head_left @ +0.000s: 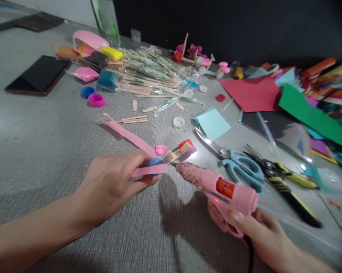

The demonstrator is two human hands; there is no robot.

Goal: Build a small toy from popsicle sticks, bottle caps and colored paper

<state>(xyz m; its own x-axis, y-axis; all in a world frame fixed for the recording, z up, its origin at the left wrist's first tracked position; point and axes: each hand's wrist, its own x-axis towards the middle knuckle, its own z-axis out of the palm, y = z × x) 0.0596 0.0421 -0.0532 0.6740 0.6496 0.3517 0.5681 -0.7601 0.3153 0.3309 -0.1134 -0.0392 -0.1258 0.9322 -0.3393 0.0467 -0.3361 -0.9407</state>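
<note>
With the left hand (114, 184) pinching the pink strip (150, 170) and blue cap (155, 162) above the surface (125, 235), the glue gun (216, 185) gripped in the right hand (261, 231) may burn nearby fingertips (its nozzle sits close) if either hand slips.

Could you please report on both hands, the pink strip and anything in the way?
Left hand holding pink strip. Right hand gripping glue gun, nozzle near strip, contact unclear. Scissors beyond gun, not between it and strip.
</note>
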